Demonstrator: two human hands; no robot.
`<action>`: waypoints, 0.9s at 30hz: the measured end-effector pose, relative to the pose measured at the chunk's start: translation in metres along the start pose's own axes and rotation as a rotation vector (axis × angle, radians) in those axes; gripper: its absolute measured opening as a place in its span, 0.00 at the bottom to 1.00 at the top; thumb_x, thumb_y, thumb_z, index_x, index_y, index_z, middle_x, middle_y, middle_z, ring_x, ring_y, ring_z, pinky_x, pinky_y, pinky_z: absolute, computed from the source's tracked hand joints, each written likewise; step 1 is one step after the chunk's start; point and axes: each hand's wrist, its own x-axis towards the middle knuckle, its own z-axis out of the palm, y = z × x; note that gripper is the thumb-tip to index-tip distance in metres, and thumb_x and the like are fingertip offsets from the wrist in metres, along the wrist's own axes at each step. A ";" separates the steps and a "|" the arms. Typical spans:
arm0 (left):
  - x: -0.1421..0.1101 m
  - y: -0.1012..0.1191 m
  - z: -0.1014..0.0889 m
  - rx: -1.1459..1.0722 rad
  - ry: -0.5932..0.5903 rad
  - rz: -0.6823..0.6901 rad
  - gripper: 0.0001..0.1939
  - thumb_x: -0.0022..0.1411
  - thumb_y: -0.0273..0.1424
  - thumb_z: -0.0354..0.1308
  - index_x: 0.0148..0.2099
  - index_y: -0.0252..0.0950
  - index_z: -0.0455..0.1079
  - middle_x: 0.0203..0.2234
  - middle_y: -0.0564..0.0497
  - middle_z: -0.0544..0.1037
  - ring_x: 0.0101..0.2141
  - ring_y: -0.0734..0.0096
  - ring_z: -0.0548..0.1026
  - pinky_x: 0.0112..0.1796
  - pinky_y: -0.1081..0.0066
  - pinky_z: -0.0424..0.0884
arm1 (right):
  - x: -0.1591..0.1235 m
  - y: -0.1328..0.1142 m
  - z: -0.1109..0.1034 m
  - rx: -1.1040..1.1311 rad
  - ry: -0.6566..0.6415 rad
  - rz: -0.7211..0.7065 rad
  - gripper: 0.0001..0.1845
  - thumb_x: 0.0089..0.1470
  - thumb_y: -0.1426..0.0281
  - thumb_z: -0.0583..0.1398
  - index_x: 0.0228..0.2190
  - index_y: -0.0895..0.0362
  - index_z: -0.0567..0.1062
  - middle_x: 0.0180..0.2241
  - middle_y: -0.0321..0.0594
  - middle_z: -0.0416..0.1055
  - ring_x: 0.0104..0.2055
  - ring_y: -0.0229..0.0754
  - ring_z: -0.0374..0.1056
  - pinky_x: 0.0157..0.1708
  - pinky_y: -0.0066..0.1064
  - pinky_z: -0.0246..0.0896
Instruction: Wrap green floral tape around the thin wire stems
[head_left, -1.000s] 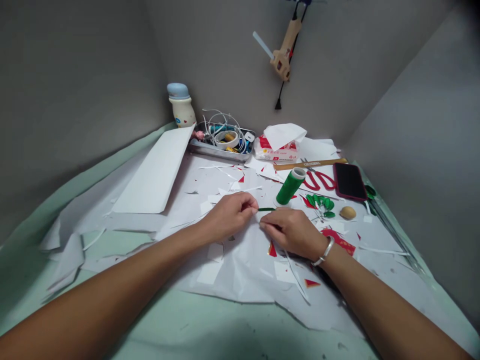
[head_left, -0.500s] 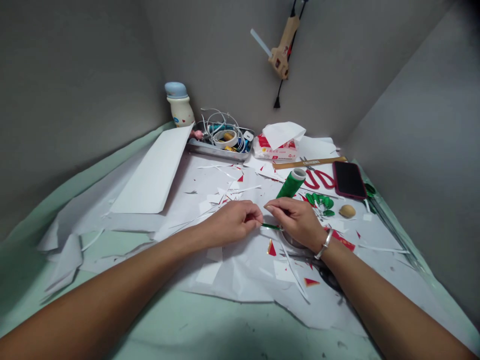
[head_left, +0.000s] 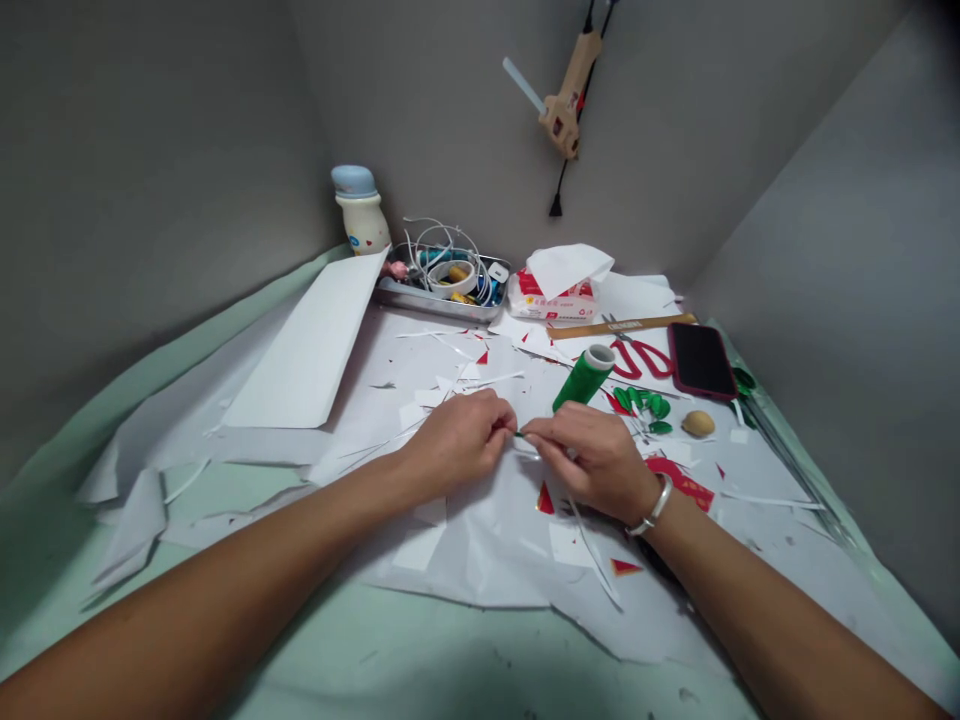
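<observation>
My left hand (head_left: 466, 438) is closed in a pinch, with a thin green piece (head_left: 519, 434) showing at its fingertips. My right hand (head_left: 596, 458), a silver bangle at its wrist, pinches close to the same green piece, and the fingertips nearly meet. Most of the piece is hidden by the fingers. Just behind my right hand a spool of green thread (head_left: 581, 382) stands tilted. Small green oval pieces (head_left: 643, 405) lie to the right of the spool. A red paper scrap (head_left: 545, 498) and a white strip (head_left: 592, 550) lie below the hands.
Red-handled scissors (head_left: 637, 358), a phone (head_left: 701, 360), a brown ruler-like strip (head_left: 622, 326) and a tan round object (head_left: 698, 424) lie at right. Behind are a metal tray (head_left: 442, 305), a tissue pack (head_left: 555, 300) and a bottle (head_left: 364, 215). A glue gun (head_left: 566, 105) hangs on the wall.
My right hand has shifted left, its fingertips now close to my left hand's. Less of the green piece shows between them. My left hand has moved slightly up and left.
</observation>
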 end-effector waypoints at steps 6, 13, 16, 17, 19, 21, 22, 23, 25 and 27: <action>-0.001 0.009 -0.007 -0.204 -0.115 0.083 0.07 0.59 0.26 0.50 0.34 0.36 0.69 0.31 0.51 0.73 0.31 0.72 0.69 0.35 0.70 0.64 | 0.002 0.020 0.003 0.177 0.069 0.227 0.10 0.59 0.70 0.55 0.33 0.55 0.77 0.31 0.38 0.76 0.33 0.38 0.69 0.35 0.29 0.61; 0.003 0.002 -0.009 -0.284 0.105 -0.106 0.07 0.59 0.28 0.49 0.35 0.36 0.68 0.33 0.50 0.74 0.33 0.70 0.70 0.35 0.70 0.65 | -0.002 0.008 0.007 0.054 -0.183 0.057 0.09 0.57 0.72 0.56 0.32 0.55 0.76 0.26 0.37 0.73 0.30 0.38 0.65 0.33 0.29 0.58; 0.003 -0.002 -0.004 -0.103 0.140 -0.072 0.08 0.59 0.27 0.49 0.35 0.36 0.69 0.33 0.49 0.73 0.33 0.68 0.69 0.35 0.68 0.64 | -0.003 -0.001 0.005 -0.009 -0.155 -0.037 0.09 0.57 0.72 0.55 0.34 0.57 0.76 0.25 0.37 0.71 0.29 0.38 0.63 0.32 0.30 0.56; 0.002 -0.003 -0.002 -0.043 0.125 -0.045 0.08 0.59 0.27 0.49 0.35 0.35 0.69 0.33 0.49 0.73 0.33 0.68 0.69 0.35 0.68 0.64 | -0.003 -0.002 0.004 -0.008 -0.119 -0.044 0.09 0.57 0.72 0.55 0.34 0.57 0.76 0.25 0.38 0.71 0.29 0.38 0.62 0.31 0.30 0.56; 0.001 -0.004 0.000 0.043 0.060 0.036 0.08 0.59 0.26 0.49 0.36 0.35 0.69 0.32 0.49 0.72 0.33 0.67 0.69 0.36 0.68 0.64 | -0.002 -0.001 0.002 0.020 -0.039 -0.017 0.09 0.58 0.72 0.55 0.35 0.57 0.76 0.25 0.37 0.71 0.29 0.38 0.62 0.31 0.29 0.57; 0.000 -0.002 0.001 0.065 -0.020 0.129 0.08 0.59 0.25 0.49 0.36 0.35 0.69 0.31 0.50 0.72 0.33 0.68 0.69 0.38 0.67 0.64 | -0.001 0.003 0.001 0.058 0.024 0.048 0.09 0.59 0.71 0.55 0.34 0.57 0.76 0.25 0.37 0.72 0.28 0.37 0.62 0.32 0.29 0.57; -0.001 -0.001 0.000 0.050 -0.061 0.167 0.08 0.59 0.25 0.49 0.36 0.35 0.69 0.31 0.50 0.72 0.33 0.69 0.69 0.39 0.67 0.64 | 0.000 0.006 0.001 0.080 0.050 0.085 0.09 0.59 0.71 0.55 0.34 0.56 0.77 0.26 0.37 0.72 0.29 0.37 0.63 0.32 0.28 0.58; -0.001 0.001 -0.001 0.019 -0.095 0.191 0.08 0.59 0.24 0.49 0.36 0.35 0.69 0.31 0.50 0.72 0.33 0.69 0.69 0.39 0.67 0.65 | 0.000 0.009 0.002 0.107 0.075 0.121 0.09 0.59 0.71 0.55 0.34 0.56 0.77 0.27 0.37 0.73 0.30 0.37 0.65 0.33 0.28 0.59; -0.001 0.004 -0.004 -0.078 -0.144 0.190 0.07 0.60 0.25 0.49 0.36 0.36 0.69 0.32 0.50 0.72 0.33 0.70 0.69 0.38 0.68 0.65 | 0.001 0.015 0.003 0.163 0.107 0.188 0.09 0.58 0.71 0.56 0.34 0.56 0.77 0.30 0.37 0.75 0.32 0.37 0.68 0.35 0.27 0.60; -0.001 0.007 -0.008 -0.196 -0.111 0.139 0.07 0.61 0.27 0.49 0.36 0.36 0.69 0.33 0.51 0.72 0.33 0.71 0.69 0.37 0.69 0.65 | 0.001 0.020 0.006 0.197 0.090 0.232 0.08 0.58 0.72 0.56 0.34 0.56 0.76 0.32 0.37 0.76 0.34 0.37 0.69 0.35 0.27 0.61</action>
